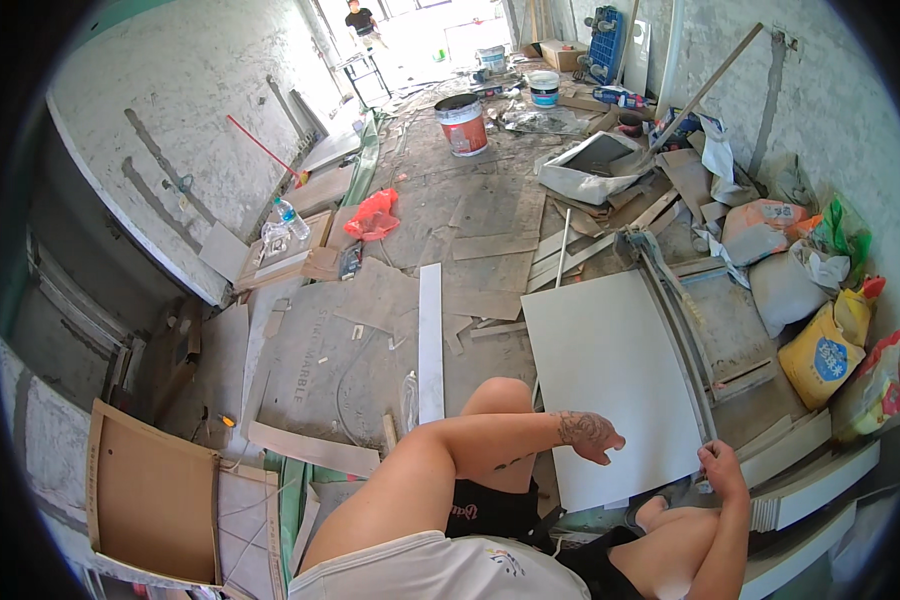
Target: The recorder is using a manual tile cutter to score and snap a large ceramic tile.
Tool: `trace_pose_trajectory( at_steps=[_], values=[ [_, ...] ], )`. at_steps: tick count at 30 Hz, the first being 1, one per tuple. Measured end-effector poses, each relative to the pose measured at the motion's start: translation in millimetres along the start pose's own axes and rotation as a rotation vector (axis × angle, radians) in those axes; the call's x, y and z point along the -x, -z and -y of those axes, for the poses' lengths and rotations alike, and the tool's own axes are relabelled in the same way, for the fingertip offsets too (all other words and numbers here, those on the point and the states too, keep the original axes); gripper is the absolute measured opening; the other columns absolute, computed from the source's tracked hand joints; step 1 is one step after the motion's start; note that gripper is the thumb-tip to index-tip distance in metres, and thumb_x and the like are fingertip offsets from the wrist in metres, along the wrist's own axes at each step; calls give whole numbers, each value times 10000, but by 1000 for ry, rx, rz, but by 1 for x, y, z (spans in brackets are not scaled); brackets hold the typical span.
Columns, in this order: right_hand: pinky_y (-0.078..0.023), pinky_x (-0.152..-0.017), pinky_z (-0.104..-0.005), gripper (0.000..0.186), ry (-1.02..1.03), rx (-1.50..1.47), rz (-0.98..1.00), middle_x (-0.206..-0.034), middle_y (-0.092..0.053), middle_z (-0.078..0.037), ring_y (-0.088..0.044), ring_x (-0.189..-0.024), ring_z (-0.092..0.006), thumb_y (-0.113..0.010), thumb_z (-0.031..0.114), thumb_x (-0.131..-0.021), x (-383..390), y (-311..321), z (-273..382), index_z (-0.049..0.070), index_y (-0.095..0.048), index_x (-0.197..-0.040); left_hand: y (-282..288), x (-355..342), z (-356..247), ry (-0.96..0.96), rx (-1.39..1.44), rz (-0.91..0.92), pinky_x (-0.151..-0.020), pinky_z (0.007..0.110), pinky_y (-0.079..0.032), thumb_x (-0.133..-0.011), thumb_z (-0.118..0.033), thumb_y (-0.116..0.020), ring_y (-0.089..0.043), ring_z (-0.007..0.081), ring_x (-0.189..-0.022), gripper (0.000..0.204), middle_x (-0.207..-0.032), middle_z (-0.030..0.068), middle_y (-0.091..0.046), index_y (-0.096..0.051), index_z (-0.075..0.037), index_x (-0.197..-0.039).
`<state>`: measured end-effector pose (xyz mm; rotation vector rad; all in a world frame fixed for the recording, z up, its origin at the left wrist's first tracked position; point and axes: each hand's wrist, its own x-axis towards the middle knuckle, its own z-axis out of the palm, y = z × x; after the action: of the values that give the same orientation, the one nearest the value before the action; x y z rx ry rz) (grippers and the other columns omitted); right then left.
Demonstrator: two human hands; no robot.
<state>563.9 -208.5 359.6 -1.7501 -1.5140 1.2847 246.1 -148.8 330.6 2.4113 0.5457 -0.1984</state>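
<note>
White panel point(615, 360) | lies low ahead, long axis running away | left hand point(592, 438) nearer its middle, above near half, loosely bent, empty | right hand point(722, 470) curled at near-right corner, grip unclear

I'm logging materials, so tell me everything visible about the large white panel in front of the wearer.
The large white panel is a smooth, rectangular sheet, perhaps ceramic, that looks intact. It lies flat right of centre, with a long bar along its right side. The right hand is at its near right corner; the left hand is over it, contact unclear.
</note>
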Motion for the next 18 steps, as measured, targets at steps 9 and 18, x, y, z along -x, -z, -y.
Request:
trace_pose_trajectory(
  at_steps=[9,18],
  values=[
    [-419,-515,-258,160,-11,-9,3,-631,-519,-35,-495,-545,-113,-543,164,-853,-1,0,-5,7,-528,-826,3,1,-1,8,24,30,-790,440,-446,-781,-303,-584,-562,358,-910,428,-874,199,-600,-487,-9,-1076],
    [-434,-558,-276,190,-21,-8,-12,-646,-553,-61,-526,-580,-131,-536,173,-833,1,0,0,-15,-557,-815,-4,-2,4,-4,19,-4,-772,439,-455,-773,-328,-595,-583,355,-888,442,-865,187,-618,-518,-7,-1067]
  ],
)
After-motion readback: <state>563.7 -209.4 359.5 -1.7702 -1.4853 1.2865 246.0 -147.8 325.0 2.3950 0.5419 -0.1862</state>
